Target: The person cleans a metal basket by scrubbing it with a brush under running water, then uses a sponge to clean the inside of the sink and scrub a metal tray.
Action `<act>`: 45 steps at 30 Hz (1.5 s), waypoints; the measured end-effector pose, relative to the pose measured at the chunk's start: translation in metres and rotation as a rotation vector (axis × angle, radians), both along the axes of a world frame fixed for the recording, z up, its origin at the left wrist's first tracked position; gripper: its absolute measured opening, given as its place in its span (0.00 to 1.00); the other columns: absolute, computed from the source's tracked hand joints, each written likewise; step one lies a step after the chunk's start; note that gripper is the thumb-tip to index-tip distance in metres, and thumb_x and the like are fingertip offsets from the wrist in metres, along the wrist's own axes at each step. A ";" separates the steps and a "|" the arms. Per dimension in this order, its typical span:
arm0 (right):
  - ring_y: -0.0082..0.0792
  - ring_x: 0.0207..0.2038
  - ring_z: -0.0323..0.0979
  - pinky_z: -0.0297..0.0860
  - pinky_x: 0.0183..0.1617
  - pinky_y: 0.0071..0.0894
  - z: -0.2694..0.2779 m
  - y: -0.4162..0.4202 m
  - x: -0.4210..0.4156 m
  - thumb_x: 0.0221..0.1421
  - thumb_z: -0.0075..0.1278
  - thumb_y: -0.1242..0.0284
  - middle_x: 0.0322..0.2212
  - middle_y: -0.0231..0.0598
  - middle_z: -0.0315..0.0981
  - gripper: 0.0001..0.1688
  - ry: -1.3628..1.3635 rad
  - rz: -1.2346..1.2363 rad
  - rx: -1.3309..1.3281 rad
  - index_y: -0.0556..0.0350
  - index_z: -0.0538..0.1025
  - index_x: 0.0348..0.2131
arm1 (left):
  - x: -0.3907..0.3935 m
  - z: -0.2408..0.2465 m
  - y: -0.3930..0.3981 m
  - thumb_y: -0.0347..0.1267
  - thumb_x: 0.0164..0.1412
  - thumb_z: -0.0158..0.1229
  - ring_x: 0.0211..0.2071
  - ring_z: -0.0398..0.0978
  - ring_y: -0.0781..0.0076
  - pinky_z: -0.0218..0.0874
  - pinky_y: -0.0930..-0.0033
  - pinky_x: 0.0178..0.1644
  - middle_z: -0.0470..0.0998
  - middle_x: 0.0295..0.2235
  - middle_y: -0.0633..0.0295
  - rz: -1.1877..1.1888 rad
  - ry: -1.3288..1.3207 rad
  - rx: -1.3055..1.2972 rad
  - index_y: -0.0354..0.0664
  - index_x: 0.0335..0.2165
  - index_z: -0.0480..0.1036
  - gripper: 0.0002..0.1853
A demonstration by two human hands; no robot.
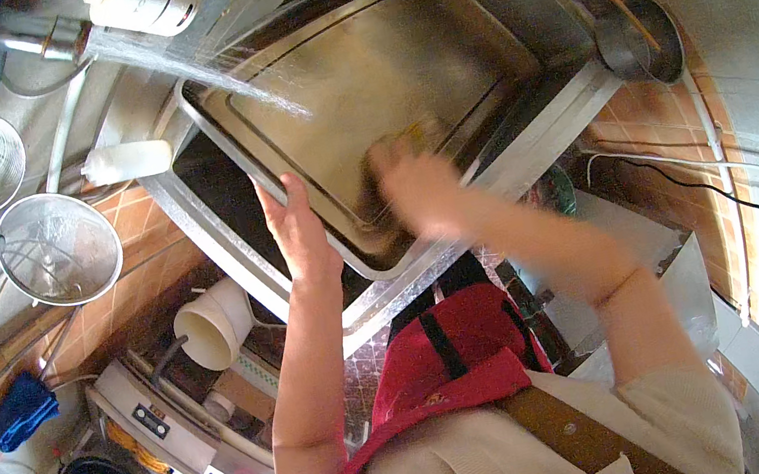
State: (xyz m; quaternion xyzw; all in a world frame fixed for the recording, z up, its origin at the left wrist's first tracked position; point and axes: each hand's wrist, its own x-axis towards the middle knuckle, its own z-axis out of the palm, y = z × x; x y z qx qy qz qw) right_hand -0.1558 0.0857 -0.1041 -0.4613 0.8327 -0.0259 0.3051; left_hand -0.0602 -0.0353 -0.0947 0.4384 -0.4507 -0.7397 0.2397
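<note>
A large rectangular metal baking tray [351, 74] lies tilted inside a stainless steel sink [536, 4]. My left hand [298, 228] grips the tray's left rim, thumb on top. My right hand [420, 188] is blurred and bears down on the tray's near part, over what looks like a yellowish sponge [425, 130] that the fingers mostly hide. From the faucet [59, 42] at the upper left, a stream of water [189, 65] sprays onto the tray's surface. The tray's far edge rests deep in the basin.
A white plastic bottle [126, 161] stands at the sink's left corner. Strainers [58, 248] hang on the left wall, pans [641, 35] on the right wall. A white bucket [213, 327] sits below left. A black cable [747, 203] runs along the right wall.
</note>
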 end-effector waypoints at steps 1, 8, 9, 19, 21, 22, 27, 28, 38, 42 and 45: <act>0.53 0.35 0.75 0.72 0.34 0.45 0.007 -0.007 0.038 0.48 0.49 0.74 0.37 0.62 0.70 0.26 0.040 -0.113 -0.103 0.64 0.62 0.47 | 0.000 -0.002 -0.003 0.32 0.64 0.43 0.46 0.64 0.70 0.54 0.65 0.53 0.67 0.48 0.63 -0.012 -0.090 -0.059 0.47 0.58 0.53 0.24; 0.45 0.35 0.76 0.72 0.35 0.44 -0.042 0.029 -0.038 0.46 0.48 0.73 0.29 0.45 0.77 0.10 0.036 0.114 0.015 0.54 0.79 0.29 | 0.002 -0.006 -0.005 0.33 0.64 0.45 0.45 0.69 0.63 0.65 0.60 0.46 0.67 0.48 0.60 -0.047 -0.017 -0.064 0.50 0.56 0.54 0.23; 0.45 0.35 0.76 0.73 0.35 0.43 -0.065 0.037 -0.064 0.49 0.47 0.74 0.30 0.46 0.77 0.09 0.085 0.069 0.122 0.55 0.78 0.29 | 0.000 -0.002 -0.005 0.33 0.64 0.45 0.45 0.69 0.63 0.65 0.60 0.45 0.68 0.47 0.60 -0.027 -0.119 -0.049 0.50 0.56 0.54 0.22; 0.51 0.49 0.65 0.63 0.52 0.46 -0.049 -0.117 -0.027 0.53 0.42 0.71 0.47 0.49 0.67 0.19 0.036 -0.163 -0.915 0.47 0.73 0.46 | 0.001 -0.004 -0.007 0.50 0.64 0.38 0.51 0.64 0.63 0.59 0.60 0.53 0.63 0.53 0.60 -0.035 0.003 0.017 0.50 0.57 0.53 0.28; 0.51 0.54 0.59 0.56 0.58 0.43 -0.064 -0.131 -0.032 0.52 0.45 0.73 0.52 0.42 0.63 0.20 -0.157 -0.100 -1.068 0.50 0.73 0.46 | -0.006 0.005 -0.006 0.47 0.66 0.37 0.48 0.63 0.71 0.54 0.66 0.53 0.66 0.49 0.63 -0.042 -0.064 0.023 0.45 0.55 0.58 0.25; 0.49 0.55 0.58 0.55 0.59 0.44 -0.065 -0.123 -0.021 0.51 0.46 0.74 0.52 0.41 0.63 0.20 -0.189 -0.029 -1.086 0.51 0.73 0.46 | -0.004 -0.001 -0.014 0.47 0.66 0.37 0.48 0.64 0.68 0.57 0.64 0.51 0.66 0.48 0.62 -0.056 -0.093 -0.045 0.46 0.54 0.58 0.24; 0.43 0.55 0.61 0.59 0.57 0.40 -0.057 -0.019 0.022 0.47 0.49 0.82 0.47 0.39 0.69 0.16 -0.575 0.132 -0.872 0.56 0.76 0.40 | -0.002 -0.008 -0.019 0.40 0.65 0.42 0.47 0.65 0.68 0.56 0.65 0.51 0.67 0.47 0.61 -0.008 -0.169 -0.185 0.44 0.55 0.58 0.22; 0.42 0.53 0.63 0.61 0.55 0.39 -0.058 -0.004 0.027 0.46 0.50 0.84 0.46 0.39 0.70 0.16 -0.682 0.107 -0.888 0.57 0.76 0.38 | -0.004 -0.008 -0.019 0.34 0.63 0.46 0.45 0.66 0.68 0.57 0.65 0.50 0.69 0.45 0.61 0.006 -0.156 -0.140 0.44 0.55 0.58 0.22; 0.48 0.39 0.72 0.68 0.43 0.44 -0.085 0.056 -0.099 0.41 0.46 0.85 0.34 0.53 0.74 0.17 -0.372 0.192 0.014 0.57 0.77 0.34 | -0.003 -0.005 -0.026 0.21 0.59 0.46 0.43 0.70 0.70 0.62 0.66 0.47 0.71 0.44 0.62 -0.016 -0.124 -0.011 0.45 0.55 0.59 0.24; 0.49 0.44 0.71 0.68 0.47 0.44 -0.108 0.068 -0.161 0.45 0.43 0.84 0.39 0.50 0.73 0.21 -0.010 -0.126 0.309 0.56 0.75 0.41 | 0.000 -0.004 -0.028 0.22 0.59 0.48 0.45 0.69 0.68 0.61 0.64 0.48 0.70 0.45 0.61 -0.031 -0.128 -0.003 0.46 0.55 0.59 0.25; 0.45 0.45 0.71 0.67 0.49 0.38 -0.117 0.055 -0.158 0.45 0.43 0.84 0.42 0.45 0.73 0.25 -0.006 -0.522 -0.011 0.52 0.73 0.45 | 0.000 0.004 -0.036 0.24 0.59 0.49 0.45 0.68 0.68 0.60 0.64 0.49 0.70 0.45 0.61 -0.044 -0.107 -0.004 0.45 0.54 0.59 0.24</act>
